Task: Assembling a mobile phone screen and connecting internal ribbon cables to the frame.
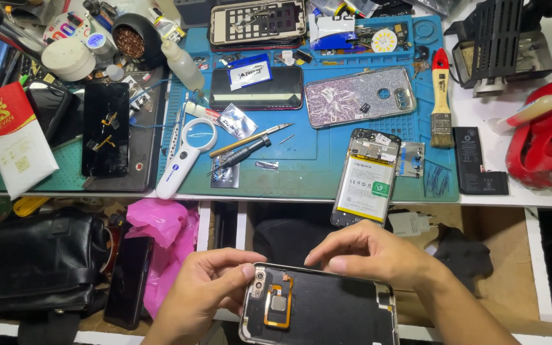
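Low in the head view, both my hands hold a black phone back cover (327, 310) with its inner side up, showing an orange flex and a square sensor. My left hand (202, 291) grips its left edge, thumb near the camera hole. My right hand (372, 252) pinches the cover's top edge from above. Just beyond my hands, an opened phone (365, 179) with its white battery showing lies on the blue work mat (301, 166), hanging over the bench's front edge.
On the mat lie a magnifier (186, 153), a screwdriver (241, 155), tweezers (250, 139), a dark phone (257, 89), a glittery clear case (359, 96) and a brush (441, 99). A loose battery (471, 156) and red container (547, 137) sit right. A black bag (33, 259) and pink plastic (164, 239) lie lower left.
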